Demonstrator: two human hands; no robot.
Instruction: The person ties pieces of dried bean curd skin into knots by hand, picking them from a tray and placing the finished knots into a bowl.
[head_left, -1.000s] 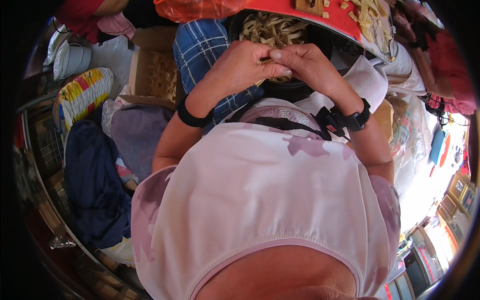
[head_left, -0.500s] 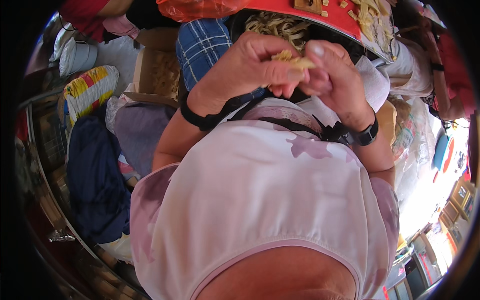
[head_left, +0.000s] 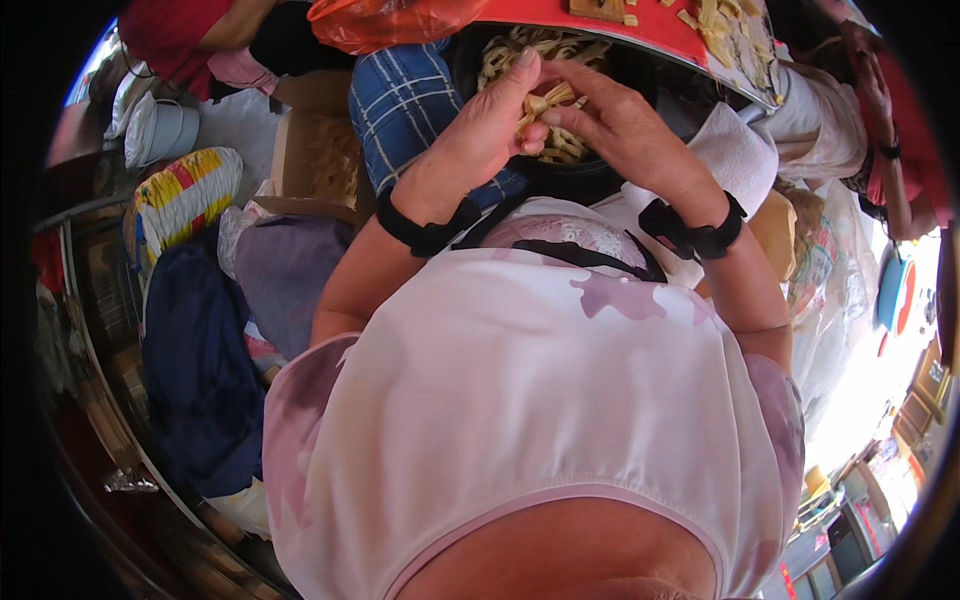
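Both my hands are raised over a black tub [head_left: 585,178] that holds a heap of pale, flat, ribbon-like strips [head_left: 505,58]. Between them is a folded pale-yellow strip [head_left: 552,98], its ends fanning out. My left hand [head_left: 490,118] is closed about its left side, thumb pointing up. My right hand [head_left: 622,125] pinches it from the right, thumb bent against it. The hidden fingertips leave its exact fold unclear. Dark bands circle both my wrists.
Ahead stands a red-topped table [head_left: 650,28] with a wooden block [head_left: 598,9] and cut strips [head_left: 728,35]. An orange-red plastic bag [head_left: 395,22] lies at its left. Left of me are a cardboard box [head_left: 292,150] and piled cloth [head_left: 200,360]. Other people sit at both sides.
My hands have moved slightly away from me and left, and turned so that the strip shows more openly between them. More of the tub is visible.
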